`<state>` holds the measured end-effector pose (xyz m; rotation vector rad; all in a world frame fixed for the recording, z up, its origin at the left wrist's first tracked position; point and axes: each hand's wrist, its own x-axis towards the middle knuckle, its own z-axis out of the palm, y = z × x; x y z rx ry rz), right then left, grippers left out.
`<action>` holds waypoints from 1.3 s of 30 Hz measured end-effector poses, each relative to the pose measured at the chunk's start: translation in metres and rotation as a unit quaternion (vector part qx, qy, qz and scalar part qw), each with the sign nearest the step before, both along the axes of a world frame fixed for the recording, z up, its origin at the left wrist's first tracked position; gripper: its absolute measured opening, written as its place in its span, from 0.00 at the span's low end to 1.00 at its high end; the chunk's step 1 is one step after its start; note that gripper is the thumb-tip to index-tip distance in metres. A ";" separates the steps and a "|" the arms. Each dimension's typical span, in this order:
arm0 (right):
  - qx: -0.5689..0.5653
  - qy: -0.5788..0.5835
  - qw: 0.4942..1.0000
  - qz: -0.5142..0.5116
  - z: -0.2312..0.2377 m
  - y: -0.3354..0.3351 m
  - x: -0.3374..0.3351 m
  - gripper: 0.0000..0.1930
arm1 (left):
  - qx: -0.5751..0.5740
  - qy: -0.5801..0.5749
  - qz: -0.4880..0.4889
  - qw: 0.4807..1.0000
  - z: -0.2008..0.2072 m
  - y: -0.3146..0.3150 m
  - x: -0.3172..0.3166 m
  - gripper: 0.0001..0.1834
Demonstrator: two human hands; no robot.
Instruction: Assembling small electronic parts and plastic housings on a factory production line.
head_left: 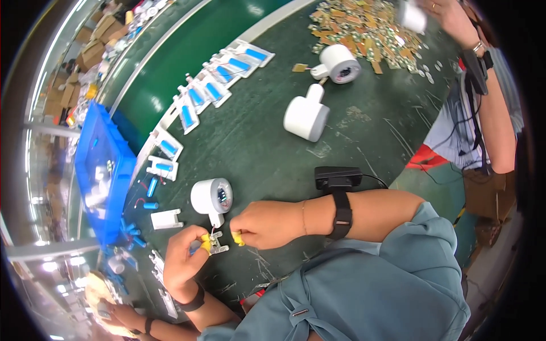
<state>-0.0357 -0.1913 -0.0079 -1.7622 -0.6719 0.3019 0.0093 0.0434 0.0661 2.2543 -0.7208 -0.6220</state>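
My left hand [183, 258], with yellow finger covers on its fingertips, pinches a small white plastic bracket [220, 248]. A bit of blue shows between its fingers. Just above the bracket is a white round lamp head [205, 196] lying on its side, its short neck pointing toward me. A thin wire runs between the neck and the bracket. My right hand [264, 223] is closed beside the bracket, apart from it. Its fingers press together at a yellow finger cover [238, 238]; whatever they hold, if anything, is hidden.
White holders with blue battery cells [213, 91] line the table's far edge. A blue bin [105, 176] stands at left. Two more lamp heads [306, 118] and a pile of small circuit boards [364, 28] lie farther off. Co-workers' hands [455, 25] show at upper right and lower left.
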 end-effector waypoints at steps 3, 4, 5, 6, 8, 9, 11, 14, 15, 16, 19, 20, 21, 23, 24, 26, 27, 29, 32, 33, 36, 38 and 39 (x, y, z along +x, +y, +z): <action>0.005 0.018 0.999 0.038 0.008 -0.004 0.006 0.06 | -0.014 0.020 0.009 1.000 0.003 0.004 0.000 0.11; 0.020 0.109 0.992 0.051 0.008 -0.006 0.008 0.06 | -0.015 0.029 0.008 0.999 0.003 0.005 0.002 0.11; 0.032 0.200 0.977 0.064 0.008 -0.007 0.010 0.06 | -0.026 0.019 -0.014 0.999 -0.001 0.006 0.006 0.11; 0.027 0.190 0.977 0.088 0.009 -0.008 0.012 0.06 | -0.028 0.017 -0.021 0.999 0.000 0.006 0.008 0.11; 0.016 0.238 0.969 0.062 0.014 -0.007 0.012 0.07 | -0.029 0.008 -0.021 0.999 0.002 0.008 0.007 0.11; 0.011 0.227 0.970 0.089 0.015 -0.006 0.013 0.07 | -0.031 0.002 -0.012 0.999 0.001 0.011 0.005 0.12; 0.013 0.248 0.967 0.061 0.019 -0.008 0.012 0.09 | -0.029 -0.001 -0.016 0.999 0.003 0.010 0.003 0.12; 0.010 0.272 0.960 0.067 0.019 -0.007 0.013 0.09 | -0.041 -0.022 -0.026 0.999 -0.004 0.015 0.004 0.15; 0.003 0.267 0.961 0.076 0.019 -0.008 0.012 0.09 | -0.044 -0.027 -0.016 0.999 -0.003 0.013 0.002 0.15; 0.016 0.279 0.958 0.066 0.019 -0.007 0.011 0.09 | -0.075 -0.009 0.011 0.997 -0.001 0.012 -0.001 0.18; 0.022 0.291 0.954 0.062 0.021 -0.006 0.009 0.10 | -0.153 -0.007 0.023 0.988 -0.002 0.020 -0.007 0.20; 0.023 0.296 0.953 0.059 0.022 -0.005 0.008 0.10 | -0.249 0.032 0.049 0.967 -0.007 0.019 -0.009 0.18; 0.016 0.292 0.954 0.068 0.022 -0.004 0.008 0.10 | -0.343 0.070 0.071 0.934 -0.008 0.015 -0.009 0.15; 0.018 0.298 0.953 0.058 0.022 -0.002 0.009 0.10 | -0.445 0.074 0.122 0.884 0.000 0.013 -0.014 0.11; 0.013 0.296 0.953 0.061 0.021 -0.003 0.008 0.10 | -0.446 0.042 0.151 0.881 0.006 0.015 -0.015 0.10; 0.023 0.304 0.951 0.054 0.019 -0.004 0.007 0.10 | -0.434 -0.007 0.243 0.868 0.026 0.022 -0.024 0.10; 0.022 0.303 0.951 0.054 0.020 -0.006 0.008 0.10 | -0.442 -0.007 0.296 0.847 0.032 0.031 -0.028 0.10; 0.022 0.295 0.954 0.053 0.019 -0.007 0.007 0.10 | -0.466 -0.021 0.378 0.800 0.040 0.058 -0.032 0.12; 0.014 0.266 0.963 0.053 0.021 -0.007 0.007 0.10 | -0.283 -0.161 0.501 0.802 0.054 0.130 -0.039 0.14; 0.017 0.269 0.962 0.047 0.020 -0.007 0.007 0.10 | -0.326 -0.190 0.511 0.772 0.051 0.149 -0.039 0.15; 0.018 0.265 0.963 0.049 0.020 -0.009 0.006 0.10 | -0.230 -0.251 0.577 0.743 0.052 0.214 -0.046 0.14; 0.004 0.263 0.962 0.066 0.020 -0.009 0.007 0.10 | -0.130 -0.280 0.584 0.751 0.040 0.257 -0.045 0.16; 0.006 0.266 0.962 0.062 0.020 -0.009 0.006 0.10 | -0.049 -0.307 0.589 0.746 0.035 0.267 -0.044 0.15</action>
